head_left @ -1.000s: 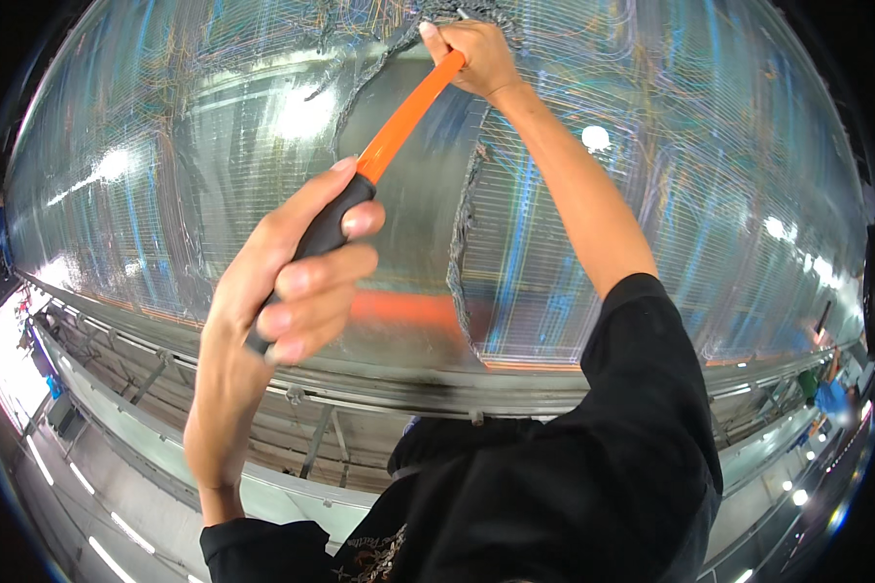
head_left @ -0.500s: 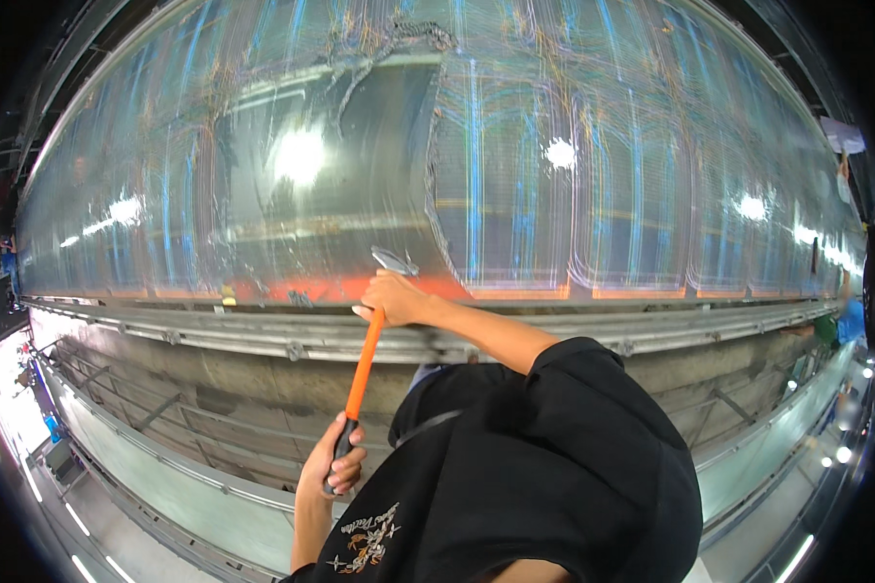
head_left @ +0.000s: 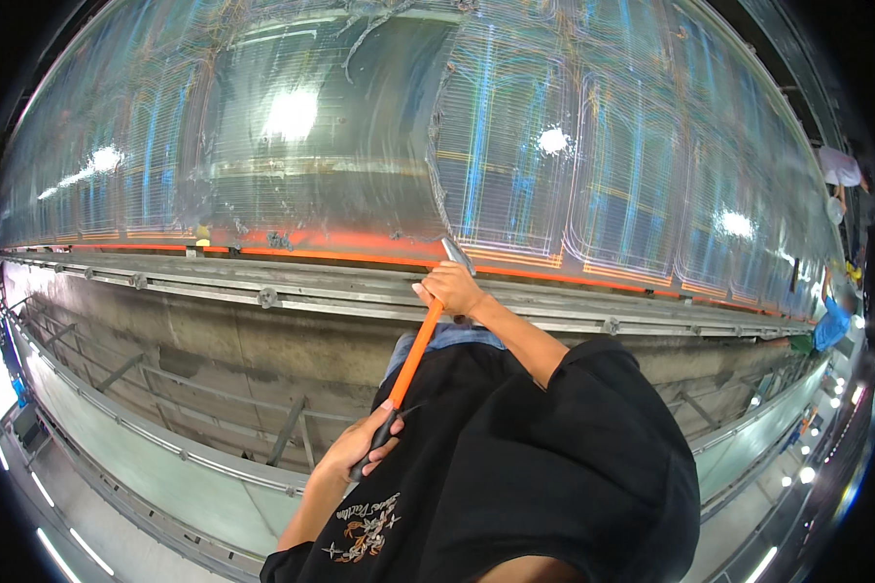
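Note:
My right hand [head_left: 450, 290] grips the upper part of a long-handled scraper [head_left: 417, 355], close to its grey metal head [head_left: 460, 255]. My left hand [head_left: 365, 447] is wrapped round the tool's black lower grip. The shaft between is orange and slants up to the right. The head lies at the orange near edge of a large panel [head_left: 515, 146] covered in fine coloured lines; whether it touches is hard to tell. Beside it ends a ragged grey ridge [head_left: 437, 175], the right border of a smooth, smeared patch [head_left: 311, 175]. Grey crumbs [head_left: 278, 239] sit on the orange strip.
A metal rail [head_left: 340, 303] runs along the panel's near side, with a lower concrete-coloured trough [head_left: 214, 340] and a metal frame below. A pale green panel [head_left: 214, 447] borders this side. At the far right stands a person in blue [head_left: 832, 325]; another in a light top [head_left: 839, 167] is beyond.
The scraper and both hands have shifted right, its head going from the smeared patch's lower part to the foot of the grey ridge. The view has shifted, bringing more of the rail into sight.

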{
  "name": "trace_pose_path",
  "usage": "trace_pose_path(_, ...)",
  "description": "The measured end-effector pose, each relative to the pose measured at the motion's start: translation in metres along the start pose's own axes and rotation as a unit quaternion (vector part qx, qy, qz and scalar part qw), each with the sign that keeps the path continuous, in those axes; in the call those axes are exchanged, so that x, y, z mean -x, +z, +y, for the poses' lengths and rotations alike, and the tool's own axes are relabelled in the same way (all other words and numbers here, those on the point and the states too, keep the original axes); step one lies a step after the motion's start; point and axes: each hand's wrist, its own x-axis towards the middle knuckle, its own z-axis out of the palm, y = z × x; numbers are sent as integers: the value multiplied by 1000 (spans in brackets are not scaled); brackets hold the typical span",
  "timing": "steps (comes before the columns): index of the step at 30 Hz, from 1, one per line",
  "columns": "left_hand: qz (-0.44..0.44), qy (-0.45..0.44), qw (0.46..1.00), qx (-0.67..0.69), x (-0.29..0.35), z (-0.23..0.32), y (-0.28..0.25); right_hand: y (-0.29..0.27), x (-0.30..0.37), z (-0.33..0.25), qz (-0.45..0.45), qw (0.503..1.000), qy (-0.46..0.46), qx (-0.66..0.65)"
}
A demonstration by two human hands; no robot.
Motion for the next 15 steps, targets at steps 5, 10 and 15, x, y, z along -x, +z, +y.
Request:
trace_pose_path(5, -25, -36, 996, 83, 25, 94, -4, 5, -85, 37, 78, 997, -13, -13)
trace_pose_path(10, 14, -61, 996, 63, 41, 206, 0, 4, -159, 87, 144, 989, -14, -22)
trace_pose_path(15, 74, -83, 993, 43, 49, 308, 21, -13, -228, 140, 200, 980, 2, -17)
